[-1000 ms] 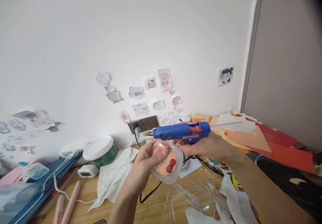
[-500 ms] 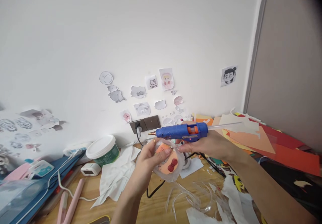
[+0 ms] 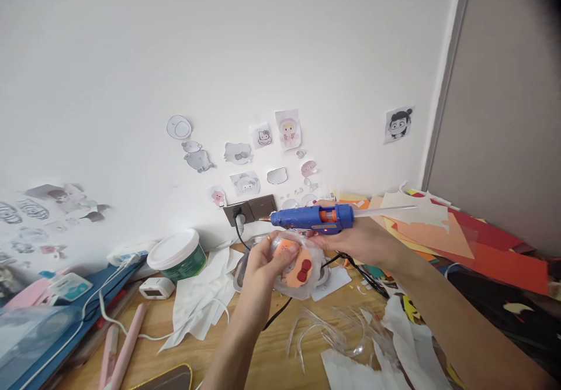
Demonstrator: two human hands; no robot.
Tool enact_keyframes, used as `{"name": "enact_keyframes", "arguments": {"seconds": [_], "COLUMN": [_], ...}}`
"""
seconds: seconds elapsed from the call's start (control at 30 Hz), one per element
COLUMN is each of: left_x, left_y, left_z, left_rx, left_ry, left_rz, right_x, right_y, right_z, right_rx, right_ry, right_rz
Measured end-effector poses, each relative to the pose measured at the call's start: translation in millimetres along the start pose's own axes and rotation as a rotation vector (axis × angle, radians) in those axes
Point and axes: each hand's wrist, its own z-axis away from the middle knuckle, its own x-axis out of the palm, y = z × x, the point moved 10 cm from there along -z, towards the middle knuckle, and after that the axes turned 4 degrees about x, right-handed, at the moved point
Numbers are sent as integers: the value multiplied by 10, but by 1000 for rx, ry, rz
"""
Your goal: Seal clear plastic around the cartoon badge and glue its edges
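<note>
My left hand [image 3: 263, 264] is closed around a small orange paper piece with a red bow, wrapped in clear plastic [image 3: 300, 267], thumb pressed on its top. My right hand [image 3: 357, 241] grips a blue hot glue gun [image 3: 313, 217] held level just above the piece, its metal tip [image 3: 264, 218] pointing left and a clear glue stick [image 3: 385, 210] jutting out at the back. The gun's black cord [image 3: 280, 314] hangs down to the wooden desk [image 3: 258, 361].
A wall socket [image 3: 249, 209] sits behind the hands under paper cartoon stickers [image 3: 287, 128]. A white-lidded green tub [image 3: 176, 255], crumpled tissue [image 3: 199, 302], pink sticks [image 3: 125, 346] and a blue case [image 3: 65, 320] lie left. Coloured paper sheets [image 3: 460, 238], plastic scraps [image 3: 333, 337] lie right.
Both hands with the glue gun and the wrapped piece have moved a little up and away from me toward the wall. The grips are unchanged.
</note>
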Motion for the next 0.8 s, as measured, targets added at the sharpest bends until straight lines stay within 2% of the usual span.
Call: {"name": "enact_keyframes", "arguments": {"seconds": [0.27, 0.53, 0.8], "left_x": [-31, -68, -21], "left_y": [-45, -35, -39], "left_z": [-18, -9, -2], "left_rx": [-18, -70, -89], "left_ry": [16, 33, -10], "left_rz": [-23, -33, 27], "right_x": [3, -1, -4], "right_y": [-103, -53, -8], "right_z": [-39, -52, -75], "right_rx": [-130, -99, -75], "right_ry": [50, 107, 52], "right_rz": [84, 73, -49]}}
